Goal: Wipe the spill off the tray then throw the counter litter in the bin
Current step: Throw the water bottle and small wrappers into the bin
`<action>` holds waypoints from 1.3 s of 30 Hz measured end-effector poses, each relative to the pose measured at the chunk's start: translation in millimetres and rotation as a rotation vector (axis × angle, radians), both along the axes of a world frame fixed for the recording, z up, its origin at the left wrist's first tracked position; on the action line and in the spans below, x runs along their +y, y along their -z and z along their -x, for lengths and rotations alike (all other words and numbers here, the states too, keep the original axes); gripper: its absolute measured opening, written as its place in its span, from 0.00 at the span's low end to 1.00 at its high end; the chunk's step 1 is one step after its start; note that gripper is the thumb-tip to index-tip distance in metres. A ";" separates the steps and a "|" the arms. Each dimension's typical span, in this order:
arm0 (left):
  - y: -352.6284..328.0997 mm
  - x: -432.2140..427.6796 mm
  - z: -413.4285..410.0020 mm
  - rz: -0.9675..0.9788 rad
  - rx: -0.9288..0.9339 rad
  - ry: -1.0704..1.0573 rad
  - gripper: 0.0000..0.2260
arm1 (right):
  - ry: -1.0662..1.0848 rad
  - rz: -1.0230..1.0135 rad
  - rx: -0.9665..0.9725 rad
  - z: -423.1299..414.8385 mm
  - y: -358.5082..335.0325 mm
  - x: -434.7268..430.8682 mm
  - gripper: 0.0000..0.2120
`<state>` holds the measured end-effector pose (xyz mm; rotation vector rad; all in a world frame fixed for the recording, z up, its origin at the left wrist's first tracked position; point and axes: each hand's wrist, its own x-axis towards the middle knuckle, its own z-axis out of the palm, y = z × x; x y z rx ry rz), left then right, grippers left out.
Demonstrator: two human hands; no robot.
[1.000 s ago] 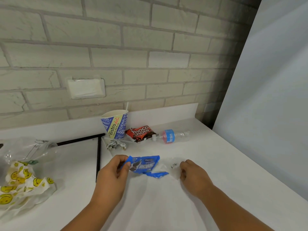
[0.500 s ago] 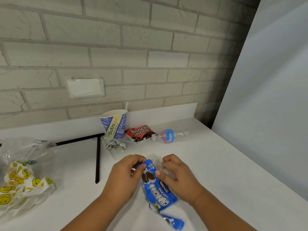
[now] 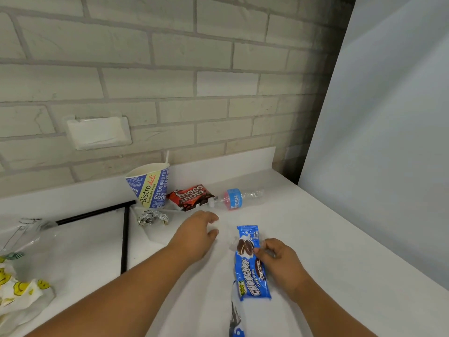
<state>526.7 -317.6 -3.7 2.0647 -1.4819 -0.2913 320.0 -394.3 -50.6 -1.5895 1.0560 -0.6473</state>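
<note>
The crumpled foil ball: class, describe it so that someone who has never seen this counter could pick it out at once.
Start at the brick wall and drop to the white counter below it. Find the upright paper cup with a straw; the foil ball lies just in front of it, beside the black tray corner. It alone is shiny silver; its neighbours carry print.

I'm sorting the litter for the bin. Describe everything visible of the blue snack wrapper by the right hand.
The blue snack wrapper is glossy film, printed Choochoo Cake Bites with pictured dark sandwich biscuits. It is flat and long, its length pointing away from the person, over the white counter. The right hand pinches its right edge. A crumpled clear-and-blue strip trails below; whether joined, I cannot tell.
</note>
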 end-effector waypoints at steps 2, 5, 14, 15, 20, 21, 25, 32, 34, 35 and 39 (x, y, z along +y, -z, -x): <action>-1.4 -20.9 -4.4 0.005 -0.009 -0.020 0.19 | 0.024 0.000 -0.024 -1.5 2.1 -0.1 0.11; 1.2 -47.8 -7.1 -0.012 -0.076 -0.001 0.21 | 0.016 0.008 -0.034 -1.3 0.7 -1.3 0.11; 13.0 -76.0 -21.0 -0.344 -0.510 0.114 0.20 | -0.019 0.070 -0.018 0.2 7.9 -5.9 0.11; 14.7 -75.7 -22.5 -0.349 -0.545 0.126 0.20 | -0.017 0.073 -0.016 0.1 7.7 -5.8 0.10; 19.0 -68.6 -17.3 -0.261 -0.735 0.197 0.18 | -0.015 0.090 0.005 -0.5 7.6 -6.0 0.12; 20.0 -66.2 -15.8 -0.259 -0.751 0.199 0.17 | -0.014 0.103 0.012 -0.4 8.4 -6.3 0.12; 20.5 -52.3 -10.6 -0.218 -0.664 0.193 0.16 | -0.010 0.114 0.011 -0.2 9.1 -5.6 0.12; 14.2 -14.2 -5.4 0.220 -0.311 0.109 0.08 | 0.000 0.129 0.039 -1.8 8.7 -7.4 0.12; 9.5 1.5 -3.4 0.315 -0.207 0.027 0.09 | 0.009 0.114 0.057 -2.0 9.4 -7.7 0.12; 7.6 11.1 -2.4 0.352 -0.162 -0.016 0.11 | 0.009 0.102 0.065 -2.5 9.2 -7.4 0.12; 4.9 58.1 2.1 0.408 -0.009 -0.142 0.13 | 0.004 0.118 0.119 -3.5 6.8 -7.3 0.14</action>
